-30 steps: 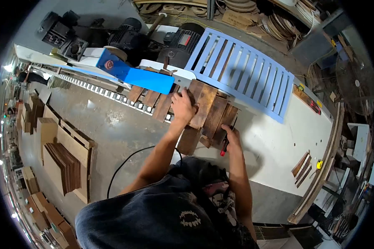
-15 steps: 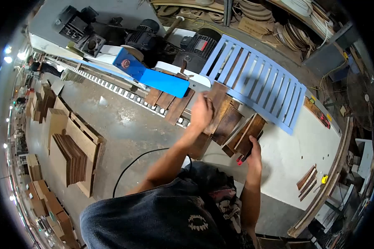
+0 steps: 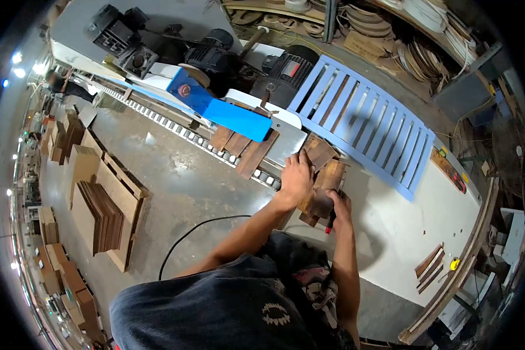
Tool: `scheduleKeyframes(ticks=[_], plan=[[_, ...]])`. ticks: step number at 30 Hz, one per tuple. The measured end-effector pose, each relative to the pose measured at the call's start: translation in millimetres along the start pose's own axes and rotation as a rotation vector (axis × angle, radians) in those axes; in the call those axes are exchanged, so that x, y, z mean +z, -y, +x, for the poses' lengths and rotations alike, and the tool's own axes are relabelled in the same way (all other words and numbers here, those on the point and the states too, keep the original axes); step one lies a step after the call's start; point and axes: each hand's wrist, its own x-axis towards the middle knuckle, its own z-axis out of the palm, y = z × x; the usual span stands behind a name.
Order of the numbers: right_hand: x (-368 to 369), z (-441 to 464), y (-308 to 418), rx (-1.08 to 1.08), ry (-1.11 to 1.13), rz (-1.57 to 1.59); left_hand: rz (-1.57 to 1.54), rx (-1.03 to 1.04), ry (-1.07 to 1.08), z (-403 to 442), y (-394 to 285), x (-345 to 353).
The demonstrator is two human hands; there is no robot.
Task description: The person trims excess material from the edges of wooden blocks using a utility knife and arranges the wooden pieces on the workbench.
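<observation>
Dark brown wooden boards (image 3: 326, 178) lie in a loose, overlapping pile before me. My left hand (image 3: 297, 178) is closed at the left side of the pile, its bent fingertips against a short board (image 3: 319, 153) beside the metal plate (image 3: 289, 146). At the pile's lower right, my right hand (image 3: 340, 211) grips the boards, thumb over their edge. A thin dark object with a red end (image 3: 328, 230) pokes out under that hand; its kind is unclear. Farther left, a few brown boards (image 3: 252, 153) lie on the conveyor chain beside the blue guard (image 3: 233, 118).
A light blue slatted rack (image 3: 364, 125) stands on the white tabletop (image 3: 391, 245). Thin wood strips (image 3: 430, 268) and a yellow tape measure (image 3: 454, 263) lie at right. Motors (image 3: 283, 73) sit behind the guard. Stacked panels (image 3: 102, 219) stand on the floor; another person (image 3: 70, 86) is far left.
My right hand has moved left with its boards, which now lie flatter against the pile. My left hand has come down and slightly right. The view has shifted a little.
</observation>
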Motion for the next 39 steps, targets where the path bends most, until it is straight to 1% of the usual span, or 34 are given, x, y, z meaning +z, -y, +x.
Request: scheduleKeyframes(ticks=[1, 4, 7, 10, 11, 12, 13, 14, 15, 16, 18, 19, 22, 23, 25, 26, 27, 28, 29, 30, 32, 34, 35, 36, 38, 39], plan=[[-8.4, 1.1, -2.9, -0.012, 0.046, 0.029, -0.004, -0.009, 0.023, 1.6, -0.1, -1.4], [-40.9, 0.4, -12.4, 0.088, 0.154, 0.265, 0.028, 0.018, 0.069, 5.4, 5.5, -3.1], [-63.9, -7.9, -25.2, 0.014, 0.221, 0.444, 0.029, 0.003, 0.119, 5.2, 3.1, -3.1], [-51.2, -13.3, -13.0, -0.039, 0.219, 0.534, -0.013, 0.018, 0.064, 5.7, 6.8, 5.5], [-39.9, -13.1, -0.5, -0.03, 0.227, 0.495, -0.113, 0.023, 0.074, 9.0, 18.8, 17.6], [-26.5, -3.9, 3.5, -0.076, 0.282, 0.519, -0.165, -0.021, 0.087, 9.3, 16.2, 15.1], [-12.6, 1.0, 12.2, -0.117, 0.275, 0.479, -0.215, -0.064, 0.095, 10.2, 11.7, 9.0], [9.8, -15.7, 42.7, -0.112, 0.224, 0.472, -0.264, -0.108, 0.097, 12.3, 8.6, 2.0], [24.1, -20.3, 57.6, -0.146, 0.19, 0.383, -0.328, -0.179, 0.093, 12.6, 6.1, -4.4], [33.6, -22.2, 64.9, -0.18, 0.156, 0.293, -0.311, -0.204, 0.14, 13.4, 4.5, -11.3], [48.6, -11.3, 57.5, -0.165, 0.106, 0.239, -0.282, -0.255, 0.236, 15.4, 1.6, -21.3], [52.4, -7.1, 54.1, -0.157, 0.079, 0.209, -0.292, -0.212, 0.183, 12.2, -1.7, -20.1], [42.7, -13.0, 66.4, -0.081, 0.292, 0.209, -0.249, -0.206, 0.317, 13.5, -1.6, -27.9], [43.1, -10.0, 64.9, -0.08, 0.315, 0.253, -0.282, -0.218, 0.296, 11.8, -2.2, -24.4], [44.6, -4.4, 55.7, -0.074, 0.361, 0.341, -0.223, -0.16, 0.351, 3.5, -25.5, -38.4], [41.4, -3.8, 52.3, -0.043, 0.316, 0.312, -0.194, -0.133, 0.379, -0.4, -35.7, -41.5], [36.9, -4.6, 49.7, -0.012, 0.27, 0.282, -0.158, -0.101, 0.354, 0.3, -27.9, -21.1], [32.0, -7.7, 48.1, 0.019, 0.223, 0.252, -0.16, -0.081, 0.364, -3.4, -33.0, -19.4], [24.3, -11.6, 46.4, -0.033, 0.231, 0.235, -0.176, -0.033, 0.358, -5.8, -35.2, -13.6], [11.8, -15.0, 45.2, -0.027, 0.206, 0.208, -0.192, 0.017, 0.354, -9.4, -37.8, -5.8], [-11.0, -26.8, 34.5, -0.003, 0.236, 0.42, -0.28, 0.058, 0.35, -23.2, -55.5, 8.5], [-37.7, -34.4, 10.8, -0.016, 0.072, 0.516, -0.279, 0.171, 0.518, -28.5, -69.5, 34.6], [-52.6, -45.3, -2.8, -0.063, 0.02, 0.619, -0.257, 0.158, 0.616, -33.8, -77.7, 49.4], [-63.1, -54.2, -10.6, -0.076, -0.026, 0.614, -0.251, 0.155, 0.737, -40.9, -93.3, 47.7], [-92.0, -88.4, -34.4, -0.111, -0.201, 0.62, -0.315, 0.329, 0.85, -56.9, -101.6, 93.3], [-101.5, -104.4, -39.9, -0.187, -0.187, 0.676, -0.372, 0.337, 1.019, -59.6, -119.4, 81.4]])
